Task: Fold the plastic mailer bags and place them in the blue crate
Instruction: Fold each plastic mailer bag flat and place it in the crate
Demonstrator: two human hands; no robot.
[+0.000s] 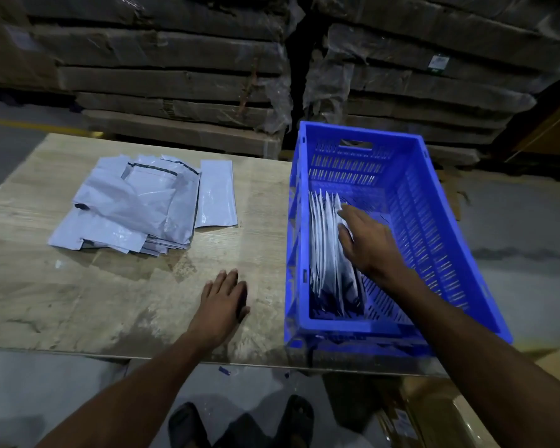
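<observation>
A blue crate [450, 202] stands on the right end of the wooden table [78, 302]. Several folded grey mailer bags [328, 250] stand on edge along the crate's left wall. My right hand [366, 240] reaches into the crate, its fingers pressing against the rightmost folded bag. My left hand [223, 302] lies flat and open on the table, holding nothing. A loose pile of unfolded mailer bags [126, 208] lies at the table's far left, with one folded bag [217, 194] flat beside it.
Stacks of wrapped flat cardboard [175, 76] rise behind the table. A brown carton [434, 412] sits on the floor at the lower right. My feet in dark sandals [240, 421] show below the table's near edge.
</observation>
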